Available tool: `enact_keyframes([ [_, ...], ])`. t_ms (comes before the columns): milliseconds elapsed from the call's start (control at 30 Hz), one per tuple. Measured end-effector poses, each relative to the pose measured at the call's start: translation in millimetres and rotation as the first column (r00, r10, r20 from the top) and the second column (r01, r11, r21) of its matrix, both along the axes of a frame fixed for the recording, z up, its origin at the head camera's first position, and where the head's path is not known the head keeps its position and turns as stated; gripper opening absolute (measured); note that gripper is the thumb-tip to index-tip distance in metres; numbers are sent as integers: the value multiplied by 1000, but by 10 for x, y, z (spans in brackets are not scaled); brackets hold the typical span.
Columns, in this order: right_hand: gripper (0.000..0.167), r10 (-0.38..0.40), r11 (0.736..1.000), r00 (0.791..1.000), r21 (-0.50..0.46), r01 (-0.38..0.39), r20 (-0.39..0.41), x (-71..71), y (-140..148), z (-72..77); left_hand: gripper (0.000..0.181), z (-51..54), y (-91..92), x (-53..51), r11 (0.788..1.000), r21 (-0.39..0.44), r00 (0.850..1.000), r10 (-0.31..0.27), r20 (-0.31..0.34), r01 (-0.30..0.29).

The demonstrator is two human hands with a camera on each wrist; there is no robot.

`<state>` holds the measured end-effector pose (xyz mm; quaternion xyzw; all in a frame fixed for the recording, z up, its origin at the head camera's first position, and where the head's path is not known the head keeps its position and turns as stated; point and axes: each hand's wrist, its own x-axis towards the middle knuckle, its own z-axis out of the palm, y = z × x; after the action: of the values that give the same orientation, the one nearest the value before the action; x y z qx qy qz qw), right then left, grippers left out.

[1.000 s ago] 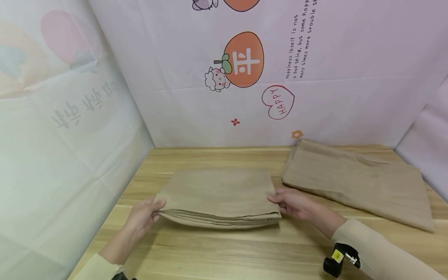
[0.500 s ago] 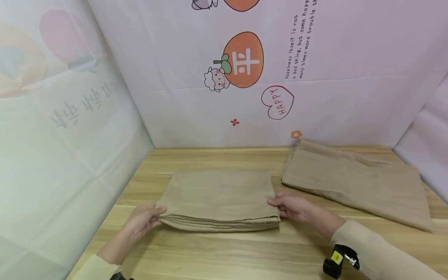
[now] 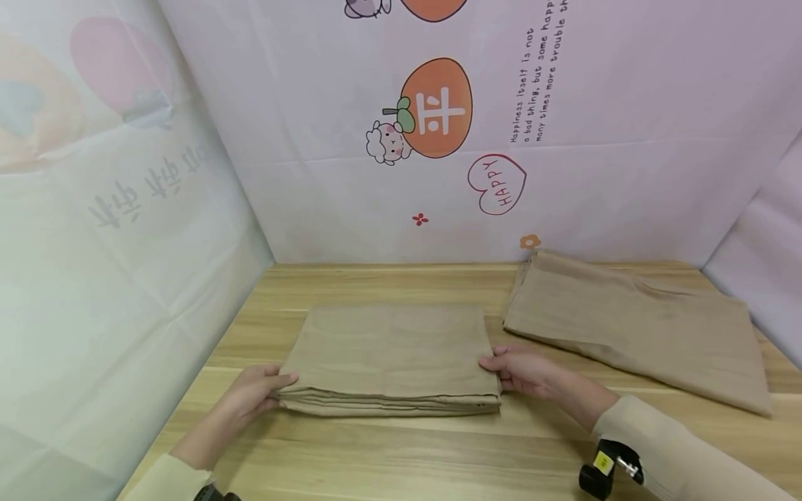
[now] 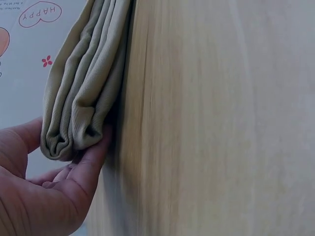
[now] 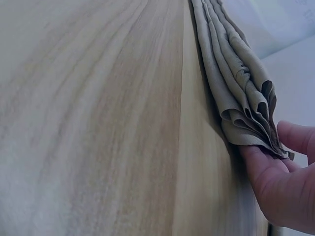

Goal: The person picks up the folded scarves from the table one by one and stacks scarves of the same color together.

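Observation:
A khaki cloth garment (image 3: 388, 351), folded into a thick rectangle of several layers, lies on the wooden table in the head view. Its layered near edge faces me. My left hand (image 3: 250, 391) grips the near left corner, thumb on top; the left wrist view shows fingers tucked beneath the rounded folds (image 4: 81, 105). At the opposite side my right hand (image 3: 523, 369) pinches the right edge, its thumb above. In the right wrist view, fingers of that hand (image 5: 285, 182) reach under the stacked layers (image 5: 241, 88). What kind of garment it is cannot be told.
A second folded khaki cloth (image 3: 639, 327) lies slanted at the back right of the wooden table (image 3: 388, 459). Printed white sheeting (image 3: 313, 139) rises behind the table and along both sides.
The near edge of the folded garment has come down and its sagging layers have flattened. My left hand has lowered slightly toward me; the right hand has hardly moved.

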<state>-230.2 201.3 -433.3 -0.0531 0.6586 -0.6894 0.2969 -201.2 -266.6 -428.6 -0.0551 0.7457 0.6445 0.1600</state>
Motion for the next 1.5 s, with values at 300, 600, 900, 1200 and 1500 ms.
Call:
enact_keyframes([
  [300,43,24,1000,1000,8,-24,7,-20,39,5,44,55,-60,-85,961,-244,985,-155,-77,132],
  [600,42,42,999,998,-16,-42,36,-41,93,41,36,119,-34,-127,932,-349,991,-122,-59,94],
  [900,58,10,998,1000,58,-12,29,-36,196,75,49,243,-36,-171,881,-462,986,-148,-72,99],
  [1200,61,7,995,1000,96,-8,7,-34,324,154,53,427,45,-333,820,-564,972,-203,-120,102],
  [1500,61,19,982,993,188,4,-121,2,535,305,59,627,341,-544,628,-775,927,-327,-183,68],
])
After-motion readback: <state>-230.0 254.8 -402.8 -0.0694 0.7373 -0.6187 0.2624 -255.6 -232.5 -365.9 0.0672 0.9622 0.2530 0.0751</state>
